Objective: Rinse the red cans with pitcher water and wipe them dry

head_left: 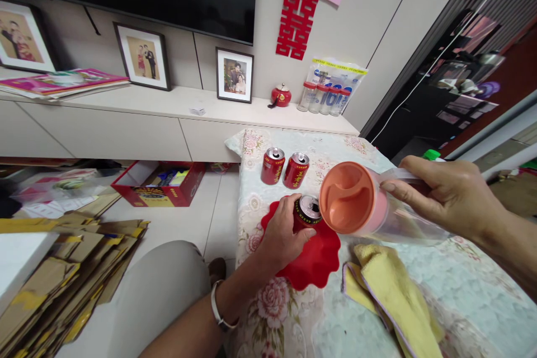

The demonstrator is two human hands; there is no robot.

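My left hand (pixel 283 235) is wrapped round a red drink can (pixel 309 210) whose top is opened. That can is over a red scalloped plate (pixel 312 263). In my right hand (pixel 448 190) is the handle of a clear plastic pitcher (pixel 403 224) with an orange lid (pixel 348 198). The pitcher is tipped on its side, its lid turned toward the can and close to the can's top. Whether liquid is flowing I cannot tell. Behind the plate, two more opened red cans, one on the left (pixel 273 168) and one on the right (pixel 296 171), stand upright.
A yellow cloth (pixel 390 291) lies crumpled on the flowered tablecloth (pixel 272 302) near the plate. Along the white cabinet (pixel 168 103) are photo frames, a red pot (pixel 281 96) and several lidded jars. Flattened cardboard (pixel 54 279) and a red box (pixel 157 184) are on the floor at left.
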